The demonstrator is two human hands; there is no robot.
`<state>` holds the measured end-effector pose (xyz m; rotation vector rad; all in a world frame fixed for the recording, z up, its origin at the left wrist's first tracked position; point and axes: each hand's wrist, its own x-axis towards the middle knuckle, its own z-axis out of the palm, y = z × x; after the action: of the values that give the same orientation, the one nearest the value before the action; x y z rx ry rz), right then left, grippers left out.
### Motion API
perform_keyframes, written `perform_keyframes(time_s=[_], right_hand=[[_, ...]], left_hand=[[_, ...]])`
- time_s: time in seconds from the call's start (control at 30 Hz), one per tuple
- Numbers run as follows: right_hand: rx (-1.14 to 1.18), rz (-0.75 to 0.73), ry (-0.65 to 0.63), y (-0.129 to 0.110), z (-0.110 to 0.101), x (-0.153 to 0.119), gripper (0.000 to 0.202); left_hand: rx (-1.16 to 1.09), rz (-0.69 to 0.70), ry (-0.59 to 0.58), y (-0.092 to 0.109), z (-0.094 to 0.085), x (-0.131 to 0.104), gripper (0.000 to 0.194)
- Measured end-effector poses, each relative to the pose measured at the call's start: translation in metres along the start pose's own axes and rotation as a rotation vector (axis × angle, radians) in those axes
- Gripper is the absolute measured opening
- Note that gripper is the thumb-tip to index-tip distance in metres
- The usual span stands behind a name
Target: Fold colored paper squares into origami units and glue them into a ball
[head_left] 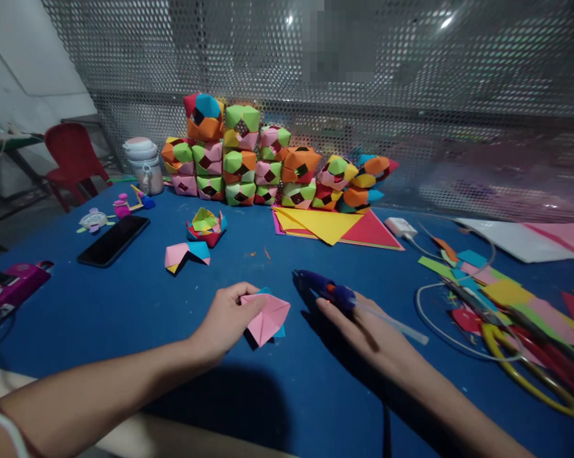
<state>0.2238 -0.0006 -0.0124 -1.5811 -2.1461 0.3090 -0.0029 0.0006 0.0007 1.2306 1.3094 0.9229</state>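
Observation:
Near the middle of the blue table, my left hand (229, 321) pinches a folded pink paper piece (268, 318) between thumb and fingers. Blue paper shows behind its edges. To the right, my right hand (370, 327) is closed around a small dark-blue glue gun (327, 287), its nozzle pointing left and away from the pink paper. A clear glue stick (396, 321) juts from the gun's back end. Beyond my left hand lie a folded pink, blue and yellow paper piece (176, 254) and a partly built paper ball (208, 226), open on top.
Stacked paper balls (239, 165) line the back by a perforated metal screen. Coloured sheets (325, 222) lie before them. At left are a phone (115, 240), a jar (143, 165) and a purple power strip (17, 289). Scissors (529, 381), paper strips (510, 292) and a white cable (420, 305) sit right.

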Motion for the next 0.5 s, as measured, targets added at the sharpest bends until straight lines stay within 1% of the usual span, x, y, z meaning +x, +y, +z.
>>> perform_keyframes(time_s=[0.1,0.2,0.23,0.3,0.37,0.43,0.5], right_hand=[[-0.11,0.082,-0.096,-0.003,-0.022,-0.006,0.041],[-0.143,0.099,-0.212,-0.003,-0.037,-0.01,0.041],[-0.157,0.098,-0.218,-0.002,-0.037,-0.01,0.041],[-0.18,0.088,-0.184,-0.002,-0.033,-0.009,0.04],[-0.201,0.047,-0.146,-0.002,-0.023,-0.006,0.038],[-0.221,-0.014,-0.138,-0.002,-0.015,-0.004,0.037],[-0.238,-0.041,-0.13,-0.001,-0.011,-0.002,0.037]], left_hand=[[0.002,-0.008,-0.004,0.0,0.0,-0.001,0.017],[0.005,-0.013,-0.018,0.0,0.0,-0.002,0.016],[0.004,-0.014,-0.023,0.001,0.001,-0.003,0.015],[0.008,-0.011,-0.031,0.0,0.001,-0.003,0.015],[0.019,-0.003,-0.038,0.0,0.002,-0.003,0.015],[0.027,0.002,-0.044,-0.001,0.002,-0.002,0.016],[0.032,0.006,-0.044,-0.001,0.002,-0.001,0.016]])
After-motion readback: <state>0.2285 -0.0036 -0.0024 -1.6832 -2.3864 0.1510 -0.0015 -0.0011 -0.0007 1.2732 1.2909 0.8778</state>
